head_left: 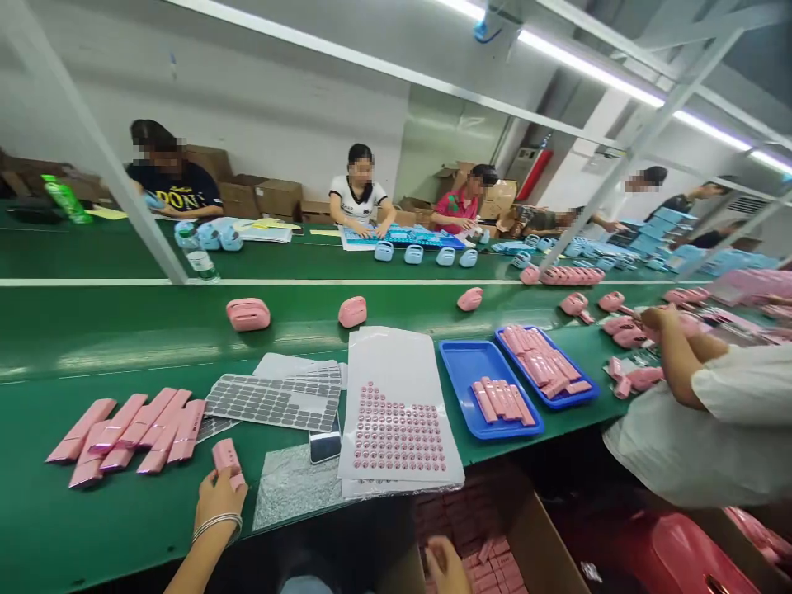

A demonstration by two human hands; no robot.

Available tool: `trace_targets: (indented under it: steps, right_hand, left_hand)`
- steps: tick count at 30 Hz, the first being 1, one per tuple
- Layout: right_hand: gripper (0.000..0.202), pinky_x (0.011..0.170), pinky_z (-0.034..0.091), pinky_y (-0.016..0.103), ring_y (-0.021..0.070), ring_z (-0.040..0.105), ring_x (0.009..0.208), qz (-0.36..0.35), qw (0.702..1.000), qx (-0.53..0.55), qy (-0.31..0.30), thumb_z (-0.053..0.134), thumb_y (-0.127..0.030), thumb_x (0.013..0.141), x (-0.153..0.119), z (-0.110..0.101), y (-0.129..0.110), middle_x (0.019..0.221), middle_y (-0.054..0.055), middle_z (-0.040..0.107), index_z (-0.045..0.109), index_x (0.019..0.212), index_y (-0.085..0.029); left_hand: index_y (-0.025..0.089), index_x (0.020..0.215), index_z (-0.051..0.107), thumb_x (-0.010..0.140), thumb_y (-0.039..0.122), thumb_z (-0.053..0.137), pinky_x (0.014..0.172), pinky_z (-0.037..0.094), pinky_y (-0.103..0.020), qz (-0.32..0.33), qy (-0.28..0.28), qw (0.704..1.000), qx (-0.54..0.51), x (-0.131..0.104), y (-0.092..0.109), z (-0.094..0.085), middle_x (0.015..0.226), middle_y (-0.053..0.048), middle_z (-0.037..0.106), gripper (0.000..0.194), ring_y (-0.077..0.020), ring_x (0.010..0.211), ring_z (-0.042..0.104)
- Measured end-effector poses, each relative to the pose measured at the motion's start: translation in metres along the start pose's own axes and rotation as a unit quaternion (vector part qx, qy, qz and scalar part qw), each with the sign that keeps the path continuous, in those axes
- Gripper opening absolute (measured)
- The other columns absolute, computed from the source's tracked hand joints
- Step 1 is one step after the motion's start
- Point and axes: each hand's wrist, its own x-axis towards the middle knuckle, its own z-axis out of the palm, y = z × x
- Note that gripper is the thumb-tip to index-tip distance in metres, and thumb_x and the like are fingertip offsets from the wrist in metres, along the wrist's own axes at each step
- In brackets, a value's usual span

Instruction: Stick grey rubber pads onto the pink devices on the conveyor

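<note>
My left hand (221, 497), with bangles at the wrist, grips a small glossy pink case (228, 461) at the near table edge. Left of it lies a pile of similar pink cases (139, 429). My right hand (446, 564) is low, over a cardboard box (544, 536) of many pink cases (498, 569); its fingers are slightly curled and apart, and I see nothing between them. Between my hands and farther back lie a sheet of round pink stickers (399, 429) and sheets of grey oblong stickers (272, 399).
A blue tray (458, 371) and a fuller blue tray (592, 394) hold pink cases. Pink rounded devices (248, 314) stand along the green belt (297, 318). A co-worker's arm (681, 355) works at right; several people sit opposite. A dark phone-like object (325, 446) lies by the sheets.
</note>
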Motion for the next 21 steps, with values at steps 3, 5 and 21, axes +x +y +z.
trace_targets:
  steps: [3,5,21]
  right_hand:
    - [0.017,0.082,0.047,0.036,0.0171,0.06,0.087,-0.088,0.996,0.001,-0.005,0.055,-0.031,0.086,0.056,0.031,-0.032,0.089,0.003,0.063,0.059,0.088,-0.014]
    - [0.016,0.082,0.046,0.034,0.0189,0.06,0.091,-0.142,0.99,0.01,-0.003,0.053,-0.029,0.084,0.097,0.06,-0.06,0.091,0.005,0.064,0.059,0.091,-0.015]
    - [0.047,0.08,0.043,0.042,0.0256,0.057,0.092,-0.153,0.97,-0.155,0.108,0.042,-0.034,0.085,0.255,0.15,-0.119,0.092,0.011,0.06,0.038,0.125,-0.01]
  left_hand:
    - [0.015,0.081,0.052,0.07,0.016,0.05,0.094,0.037,-0.045,-0.053,-0.007,0.997,-0.061,0.004,0.005,-0.004,0.098,-0.015,0.048,0.011,-0.0359,0.114,0.044]
    - [0.018,0.077,0.048,0.066,0.014,0.052,0.089,0.041,-0.044,-0.091,-0.02,0.988,-0.121,0.006,0.008,-0.004,0.081,-0.01,0.049,0.013,-0.0339,0.1,0.054]
    - [0.028,0.114,0.053,0.043,0.029,0.083,0.062,0.048,-0.036,-0.076,-0.149,0.721,-0.673,-0.065,0.073,-0.127,0.109,-0.008,0.058,0.078,-0.025,0.08,0.059]
